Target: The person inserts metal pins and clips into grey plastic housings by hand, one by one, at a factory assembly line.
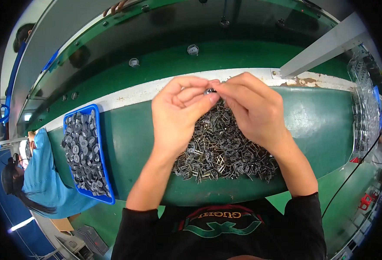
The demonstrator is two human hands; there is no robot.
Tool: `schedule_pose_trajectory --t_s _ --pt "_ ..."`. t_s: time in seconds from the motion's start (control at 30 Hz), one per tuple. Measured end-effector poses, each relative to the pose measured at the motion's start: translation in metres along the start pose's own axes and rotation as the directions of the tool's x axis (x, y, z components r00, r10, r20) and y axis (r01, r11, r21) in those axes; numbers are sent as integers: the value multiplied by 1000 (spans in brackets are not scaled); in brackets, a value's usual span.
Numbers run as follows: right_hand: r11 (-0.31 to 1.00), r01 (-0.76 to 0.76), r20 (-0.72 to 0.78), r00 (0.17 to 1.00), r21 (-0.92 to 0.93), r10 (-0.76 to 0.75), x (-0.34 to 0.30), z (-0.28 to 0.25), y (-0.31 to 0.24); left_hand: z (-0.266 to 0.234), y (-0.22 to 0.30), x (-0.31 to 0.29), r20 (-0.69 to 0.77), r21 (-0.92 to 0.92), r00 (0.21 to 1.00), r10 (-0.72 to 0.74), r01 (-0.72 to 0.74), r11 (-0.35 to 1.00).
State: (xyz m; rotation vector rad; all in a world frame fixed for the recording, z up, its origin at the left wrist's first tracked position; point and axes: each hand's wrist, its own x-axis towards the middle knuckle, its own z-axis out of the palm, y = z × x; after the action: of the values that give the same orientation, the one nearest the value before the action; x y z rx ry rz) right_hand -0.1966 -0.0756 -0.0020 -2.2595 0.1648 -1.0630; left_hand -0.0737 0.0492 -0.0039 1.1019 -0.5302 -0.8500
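Dark, shiny little part (209, 91) pinched between the fingertips of both hands (173, 115), above the tabletop (316, 125).
Fingers cover most of it, so its direction and long axis cannot be told; one held, near one uncounted metal-pinned heap (221, 151) and one blue tray (105, 164).

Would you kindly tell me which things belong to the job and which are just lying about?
Likely in the job: left hand, right hand, small shiny part between them, pile of pinned parts, blue tray, grey parts.

Seemingly just about: clear plastic packaging, red stool.
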Motion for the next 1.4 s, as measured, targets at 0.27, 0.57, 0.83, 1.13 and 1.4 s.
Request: schedule_pose_trajectory --t_s 0.27,0.57,0.83,1.13,1.4 --pt "954 -181 299 921 -237 249 12 -31 46 -54 19 132 -68 542 988 138 -79 836" --pt "907 -293 330 861 -303 388 -6 -8 63 -108 -29 207 -53 944 939 341 -64 324" --pt "890 -399 215 870 -221 444 -6 -17 69 -49 -25 171 75 917 896 437 -234 322" --pt "935 -350 1 937 65 350 12 -36 56 -9 -34 137 365 837 927 85 -366 406" --pt "992 -98 -36 994 83 101 16 -29 38 19 -3 55 264 396 962 68 -173 902"
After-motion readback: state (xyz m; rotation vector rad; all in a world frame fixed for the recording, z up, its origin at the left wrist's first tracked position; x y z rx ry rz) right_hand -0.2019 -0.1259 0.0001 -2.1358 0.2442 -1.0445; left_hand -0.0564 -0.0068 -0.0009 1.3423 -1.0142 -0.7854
